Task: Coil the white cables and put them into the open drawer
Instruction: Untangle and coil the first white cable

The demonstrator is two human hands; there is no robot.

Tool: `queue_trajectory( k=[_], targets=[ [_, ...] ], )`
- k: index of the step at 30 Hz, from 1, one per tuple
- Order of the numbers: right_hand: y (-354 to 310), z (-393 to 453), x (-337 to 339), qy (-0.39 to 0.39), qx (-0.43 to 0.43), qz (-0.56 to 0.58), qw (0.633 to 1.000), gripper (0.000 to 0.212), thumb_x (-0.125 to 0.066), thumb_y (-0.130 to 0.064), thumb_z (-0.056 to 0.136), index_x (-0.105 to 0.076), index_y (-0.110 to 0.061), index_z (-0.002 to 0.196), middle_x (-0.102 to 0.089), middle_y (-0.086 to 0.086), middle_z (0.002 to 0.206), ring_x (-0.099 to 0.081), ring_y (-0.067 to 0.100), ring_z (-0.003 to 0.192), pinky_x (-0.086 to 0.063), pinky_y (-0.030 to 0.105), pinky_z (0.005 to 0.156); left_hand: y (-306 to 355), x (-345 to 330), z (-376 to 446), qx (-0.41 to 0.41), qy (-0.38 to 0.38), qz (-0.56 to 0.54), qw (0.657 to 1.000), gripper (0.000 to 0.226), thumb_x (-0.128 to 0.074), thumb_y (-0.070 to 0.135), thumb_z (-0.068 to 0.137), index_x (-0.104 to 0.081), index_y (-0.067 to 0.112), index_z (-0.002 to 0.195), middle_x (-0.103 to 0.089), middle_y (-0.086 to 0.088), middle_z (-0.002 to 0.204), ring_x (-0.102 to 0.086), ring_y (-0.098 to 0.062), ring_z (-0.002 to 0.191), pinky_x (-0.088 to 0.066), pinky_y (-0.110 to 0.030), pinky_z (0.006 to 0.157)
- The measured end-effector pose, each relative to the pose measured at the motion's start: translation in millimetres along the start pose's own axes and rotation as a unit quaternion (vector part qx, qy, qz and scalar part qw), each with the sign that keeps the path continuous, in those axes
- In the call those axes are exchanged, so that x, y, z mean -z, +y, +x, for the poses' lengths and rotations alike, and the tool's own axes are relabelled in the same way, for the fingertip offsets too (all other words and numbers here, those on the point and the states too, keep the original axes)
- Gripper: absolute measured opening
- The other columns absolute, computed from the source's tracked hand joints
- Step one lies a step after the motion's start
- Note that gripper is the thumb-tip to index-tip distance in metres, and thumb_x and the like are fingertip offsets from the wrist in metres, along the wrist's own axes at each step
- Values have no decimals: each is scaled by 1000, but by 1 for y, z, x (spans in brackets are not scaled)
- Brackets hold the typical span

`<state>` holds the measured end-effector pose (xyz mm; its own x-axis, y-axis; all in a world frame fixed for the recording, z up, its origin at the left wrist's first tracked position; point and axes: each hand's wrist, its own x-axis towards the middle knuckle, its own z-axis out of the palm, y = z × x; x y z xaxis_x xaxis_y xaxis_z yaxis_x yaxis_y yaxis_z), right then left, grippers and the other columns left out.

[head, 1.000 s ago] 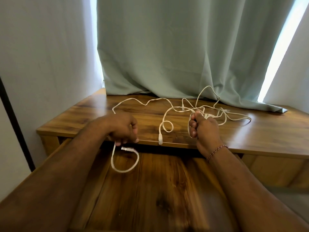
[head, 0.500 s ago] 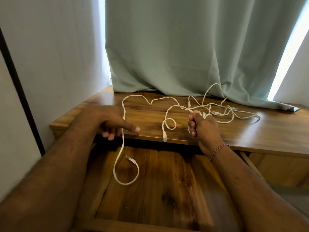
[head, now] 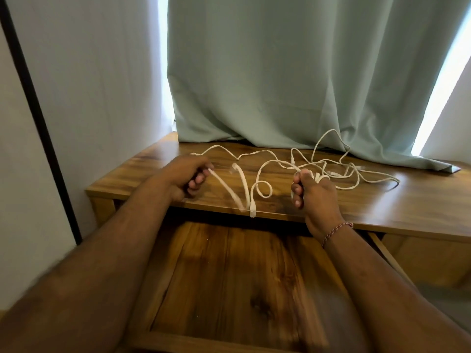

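White cables [head: 300, 165]: loose tangle on the wooden tabletop [head: 407, 200], far side by the green curtain [head: 293, 72]. Right hand [head: 314, 192]: fingers curled around wound loops. Left hand [head: 184, 178]: pinching a blurred strand. Open drawer [head: 229, 289]: near, below the tabletop's edge.

Two bare forearms are seen entering from the lower corners of the frame, no sleeves being worn. A thin braided red-and-white thread band [head: 337, 231] is worn around the right wrist, right of centre.
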<state>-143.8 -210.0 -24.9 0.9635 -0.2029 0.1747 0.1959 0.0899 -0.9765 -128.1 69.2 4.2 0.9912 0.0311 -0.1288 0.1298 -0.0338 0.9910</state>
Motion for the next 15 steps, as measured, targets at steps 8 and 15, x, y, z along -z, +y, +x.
queue_trajectory(
  k=[8, 15],
  targets=[
    [2, 6, 4, 48, -3, 29, 998, 27, -50, -30, 108, -60, -6, 102, -56, -1, 63, -48, 10, 49, -42, 21, 43, -3, -47, 8, -53, 8, -267, 962, 26, -44, 24, 109, -59, 4, 117, -76, -18, 106, -79, -26, 89, -63, -31, 63],
    [2, 5, 2, 45, 23, 21, 999, 29, -48, -31, 109, -59, -7, 96, -55, -1, 61, -47, 11, 48, -40, 22, 44, -21, -61, 13, -242, -5, 165, 956, 21, -60, 27, 103, -66, 26, 123, -67, 5, 125, -62, -10, 117, -52, -30, 96]
  ],
)
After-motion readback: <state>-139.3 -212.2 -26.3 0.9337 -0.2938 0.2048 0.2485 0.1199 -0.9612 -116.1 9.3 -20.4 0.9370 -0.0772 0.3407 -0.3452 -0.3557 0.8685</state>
